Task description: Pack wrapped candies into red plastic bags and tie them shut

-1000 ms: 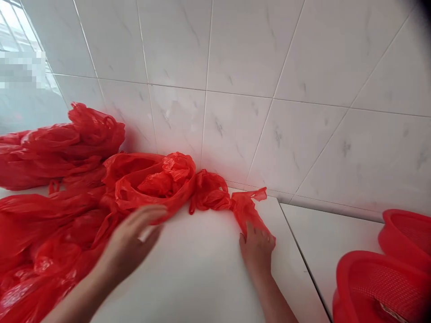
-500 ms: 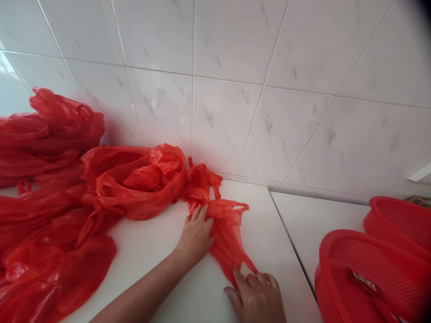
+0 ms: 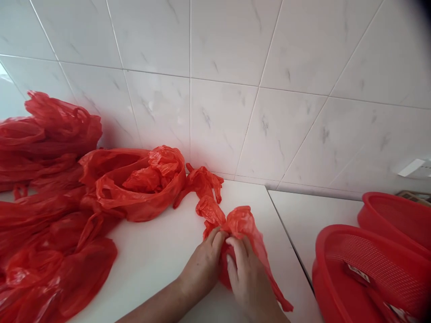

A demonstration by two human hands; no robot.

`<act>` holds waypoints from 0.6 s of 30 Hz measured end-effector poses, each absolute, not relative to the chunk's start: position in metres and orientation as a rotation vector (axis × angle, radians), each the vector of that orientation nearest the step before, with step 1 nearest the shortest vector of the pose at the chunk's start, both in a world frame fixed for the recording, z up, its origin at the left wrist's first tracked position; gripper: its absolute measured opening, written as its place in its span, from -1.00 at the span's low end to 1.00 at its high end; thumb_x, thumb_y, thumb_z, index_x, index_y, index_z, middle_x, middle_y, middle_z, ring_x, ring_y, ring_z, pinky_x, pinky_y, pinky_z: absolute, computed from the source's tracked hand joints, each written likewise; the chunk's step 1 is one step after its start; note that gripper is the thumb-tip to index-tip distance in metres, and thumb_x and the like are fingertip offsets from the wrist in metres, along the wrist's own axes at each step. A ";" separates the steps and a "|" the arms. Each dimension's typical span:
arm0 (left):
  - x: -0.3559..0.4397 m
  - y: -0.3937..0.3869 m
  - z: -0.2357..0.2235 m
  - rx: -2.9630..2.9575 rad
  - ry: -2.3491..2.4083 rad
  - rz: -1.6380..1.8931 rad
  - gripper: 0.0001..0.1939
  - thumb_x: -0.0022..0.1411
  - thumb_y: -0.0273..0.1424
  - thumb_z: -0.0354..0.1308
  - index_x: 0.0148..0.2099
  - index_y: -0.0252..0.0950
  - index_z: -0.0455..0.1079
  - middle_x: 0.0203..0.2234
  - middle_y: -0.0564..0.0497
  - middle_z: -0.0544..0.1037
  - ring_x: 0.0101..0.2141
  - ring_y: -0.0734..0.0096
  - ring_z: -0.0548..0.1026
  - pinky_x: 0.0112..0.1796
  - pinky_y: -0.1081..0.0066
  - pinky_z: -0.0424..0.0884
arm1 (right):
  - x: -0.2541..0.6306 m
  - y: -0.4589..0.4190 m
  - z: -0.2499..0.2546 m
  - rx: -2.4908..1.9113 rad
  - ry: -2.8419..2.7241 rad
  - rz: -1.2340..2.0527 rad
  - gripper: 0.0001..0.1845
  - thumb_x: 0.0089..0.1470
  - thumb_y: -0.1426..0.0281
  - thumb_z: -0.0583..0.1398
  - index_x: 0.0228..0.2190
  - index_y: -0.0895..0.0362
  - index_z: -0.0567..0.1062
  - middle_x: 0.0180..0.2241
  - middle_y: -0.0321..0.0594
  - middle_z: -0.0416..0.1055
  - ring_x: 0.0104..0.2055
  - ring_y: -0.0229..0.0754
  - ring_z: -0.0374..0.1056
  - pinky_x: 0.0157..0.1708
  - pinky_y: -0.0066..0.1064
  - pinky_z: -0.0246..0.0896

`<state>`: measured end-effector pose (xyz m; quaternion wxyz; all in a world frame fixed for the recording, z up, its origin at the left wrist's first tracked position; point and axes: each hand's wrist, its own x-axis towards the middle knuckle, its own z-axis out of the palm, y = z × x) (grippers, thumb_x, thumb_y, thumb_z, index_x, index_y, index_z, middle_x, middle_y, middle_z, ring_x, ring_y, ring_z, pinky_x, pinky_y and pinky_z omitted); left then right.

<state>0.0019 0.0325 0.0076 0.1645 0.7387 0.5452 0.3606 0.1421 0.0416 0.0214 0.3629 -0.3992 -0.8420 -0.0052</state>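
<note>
We had a red plastic bag [image 3: 240, 220] on the white tabletop [image 3: 151, 260], fingers of our left hand [image 3: 202, 267] and right hand [image 3: 249, 273] clamped on it, hiding its middle; red baskets [image 3: 380, 260], cut off, stood right, a tiled wall [image 3: 222, 49] behind.

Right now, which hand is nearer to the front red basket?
Right. The right hand is left of the front red basket, on red plastic; the left hand is on the plastic too, farther left.
</note>
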 end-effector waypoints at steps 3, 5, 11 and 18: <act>-0.004 0.030 0.003 2.045 1.561 1.087 -0.23 -0.09 -0.77 -0.20 0.18 -0.15 0.04 -0.02 -0.02 0.39 -0.08 0.34 0.42 -0.09 0.22 0.45 | 0.150 0.056 -0.003 -1.178 -2.242 0.025 -0.50 0.05 0.56 0.03 0.06 0.18 0.23 -0.13 0.01 0.39 -0.21 -0.05 0.40 -0.35 -0.26 0.38; -0.010 0.028 0.001 2.010 1.625 1.126 -0.20 -0.06 -0.76 -0.19 0.24 -0.15 -0.03 0.02 -0.04 0.38 -0.02 0.30 0.40 -0.05 0.19 0.43 | 0.160 0.062 -0.009 -1.245 -2.352 -0.005 -0.47 0.05 0.47 0.11 0.09 0.14 0.25 -0.04 0.03 0.36 -0.12 0.04 0.37 -0.24 -0.14 0.34; -0.029 0.031 0.004 1.807 1.879 1.232 -0.42 0.13 -0.58 -0.05 0.21 -0.22 0.02 -0.12 -0.12 0.43 -0.20 0.24 0.47 -0.25 0.20 0.48 | 0.184 0.059 0.021 -1.670 -2.450 0.072 -0.79 0.12 0.40 0.07 -0.44 0.12 0.48 -0.39 -0.11 0.46 -0.35 0.00 0.38 -0.37 -0.19 0.23; -0.018 0.015 0.026 2.022 1.499 1.221 -0.54 0.12 -0.59 0.04 0.07 -0.19 0.30 -0.08 -0.10 0.48 -0.04 0.20 0.41 -0.04 0.17 0.37 | 0.154 0.057 0.034 -1.461 -2.182 0.380 -0.79 0.10 0.55 0.01 -0.43 0.13 0.41 -0.44 -0.20 0.38 -0.41 -0.15 0.30 -0.45 -0.34 0.17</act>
